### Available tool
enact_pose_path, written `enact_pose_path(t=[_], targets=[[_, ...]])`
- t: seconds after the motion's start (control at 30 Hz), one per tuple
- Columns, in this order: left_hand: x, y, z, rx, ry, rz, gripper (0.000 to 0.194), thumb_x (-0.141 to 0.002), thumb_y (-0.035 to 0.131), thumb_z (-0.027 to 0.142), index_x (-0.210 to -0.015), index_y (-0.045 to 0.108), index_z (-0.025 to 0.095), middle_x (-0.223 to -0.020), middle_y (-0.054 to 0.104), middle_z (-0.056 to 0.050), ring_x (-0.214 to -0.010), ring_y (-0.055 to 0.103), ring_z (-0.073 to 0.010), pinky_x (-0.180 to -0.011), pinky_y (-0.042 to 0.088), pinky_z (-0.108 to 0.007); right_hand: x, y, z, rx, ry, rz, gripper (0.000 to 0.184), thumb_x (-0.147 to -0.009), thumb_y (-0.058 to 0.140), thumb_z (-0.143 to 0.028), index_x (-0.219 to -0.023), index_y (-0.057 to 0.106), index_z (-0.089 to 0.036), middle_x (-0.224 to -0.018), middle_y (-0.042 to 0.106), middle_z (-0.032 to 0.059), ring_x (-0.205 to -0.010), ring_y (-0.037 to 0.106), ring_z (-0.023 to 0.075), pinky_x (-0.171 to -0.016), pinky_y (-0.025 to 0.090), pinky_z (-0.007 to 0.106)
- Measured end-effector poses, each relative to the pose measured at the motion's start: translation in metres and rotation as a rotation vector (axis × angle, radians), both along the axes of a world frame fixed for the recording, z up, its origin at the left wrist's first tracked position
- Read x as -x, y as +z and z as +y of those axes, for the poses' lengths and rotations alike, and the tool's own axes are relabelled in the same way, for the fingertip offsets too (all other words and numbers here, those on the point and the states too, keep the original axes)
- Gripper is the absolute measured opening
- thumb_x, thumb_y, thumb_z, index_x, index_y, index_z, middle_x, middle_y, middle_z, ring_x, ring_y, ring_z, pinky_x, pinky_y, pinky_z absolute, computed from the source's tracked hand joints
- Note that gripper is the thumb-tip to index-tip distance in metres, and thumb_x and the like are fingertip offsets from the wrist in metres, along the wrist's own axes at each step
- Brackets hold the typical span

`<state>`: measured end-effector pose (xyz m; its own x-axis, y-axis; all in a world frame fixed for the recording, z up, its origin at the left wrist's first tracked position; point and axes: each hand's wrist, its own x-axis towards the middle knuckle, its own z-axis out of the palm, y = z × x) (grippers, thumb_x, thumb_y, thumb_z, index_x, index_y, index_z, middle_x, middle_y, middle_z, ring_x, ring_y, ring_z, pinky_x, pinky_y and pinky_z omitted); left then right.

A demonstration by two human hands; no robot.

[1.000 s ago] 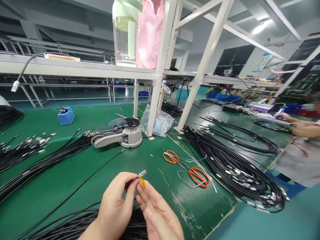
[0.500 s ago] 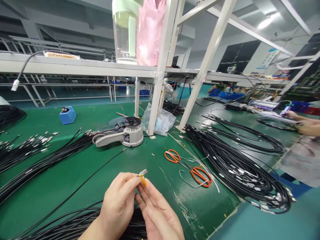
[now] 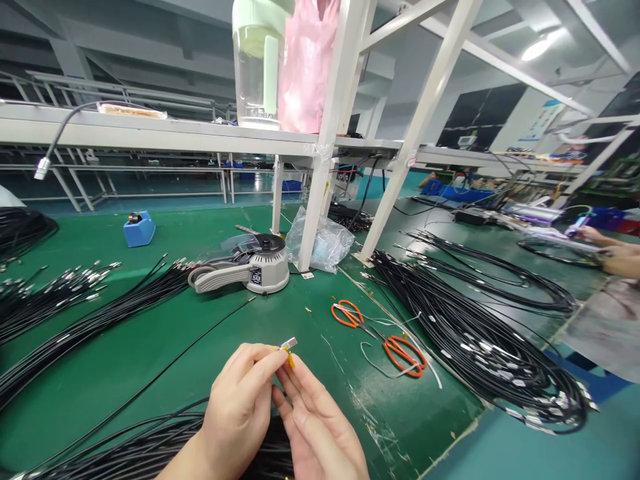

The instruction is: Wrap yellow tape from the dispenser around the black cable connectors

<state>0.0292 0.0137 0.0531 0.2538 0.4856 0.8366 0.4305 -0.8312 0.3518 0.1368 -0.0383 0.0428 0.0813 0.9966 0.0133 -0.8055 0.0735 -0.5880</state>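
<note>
My left hand (image 3: 239, 395) pinches a black cable end just behind its small silver connector (image 3: 291, 343), above the green table. A short strip of yellow tape (image 3: 291, 360) hangs from the cable right behind the connector. My right hand (image 3: 323, 423) is cupped beside the left, its fingertips closed against the tape. Most of the held cable is hidden by my hands. Under them lies a bundle of black cables (image 3: 150, 445). Two orange-handled scissors (image 3: 404, 355) rest to the right, with pale strips around them.
A grey tape dispenser (image 3: 267, 270) stands ahead, near a clear plastic bag (image 3: 325, 243) and white shelf posts. More black cable bundles (image 3: 475, 333) lie right, and others (image 3: 95, 327) left. A blue holder (image 3: 140, 229) sits far left. Another person's hand (image 3: 593, 237) is at far right.
The whole view has shifted slightly. My hands keep nearly the same grip at the connector and tape, with only a tiny movement of the fingers.
</note>
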Motion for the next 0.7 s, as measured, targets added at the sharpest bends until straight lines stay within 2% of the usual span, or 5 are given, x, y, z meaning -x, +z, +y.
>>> enact_pose_path(t=[0.23,0.43,0.57,0.7], targets=[[0.0,-0.002,0.001,0.0,0.004,0.01,0.037,-0.084,0.043,-0.003,-0.112,0.057,0.015,-0.093,0.064,-0.006,-0.085,0.058,-0.0123,-0.074,0.05,-0.022,0.003,0.001,0.001,0.011,0.003,0.009,0.036,-0.065,0.079,-0.028,-0.101,0.073,-0.025,-0.117,0.068,0.0045,-0.119,0.054,0.0259,-0.097,0.046,0.035],[0.003,-0.008,0.007,0.032,0.072,0.05,0.034,-0.086,0.045,0.002,-0.116,0.054,0.016,-0.099,0.066,-0.006,-0.089,0.06,-0.0141,-0.081,0.048,-0.026,-0.006,-0.01,0.002,0.106,-0.035,-0.056,0.041,-0.063,0.081,-0.033,-0.103,0.072,-0.026,-0.114,0.07,0.0073,-0.109,0.061,0.0263,-0.091,0.048,0.036],[0.002,-0.009,0.009,0.092,0.14,0.073,0.022,-0.088,0.05,0.01,-0.107,0.056,0.019,-0.094,0.068,-0.004,-0.083,0.062,-0.0141,-0.078,0.049,-0.026,-0.019,-0.006,0.006,0.186,-0.119,-0.314,0.038,-0.072,0.072,-0.044,-0.104,0.07,-0.022,-0.103,0.071,0.0085,-0.089,0.065,0.022,-0.083,0.048,0.036],[-0.001,-0.011,0.007,0.116,0.14,0.079,0.014,-0.088,0.051,0.013,-0.1,0.057,0.018,-0.088,0.067,-0.004,-0.081,0.062,-0.0145,-0.075,0.05,-0.027,-0.023,0.011,0.016,0.17,-0.171,-0.595,0.038,-0.077,0.062,-0.053,-0.087,0.067,-0.017,-0.079,0.065,0.003,-0.07,0.059,0.016,-0.068,0.047,0.03]])
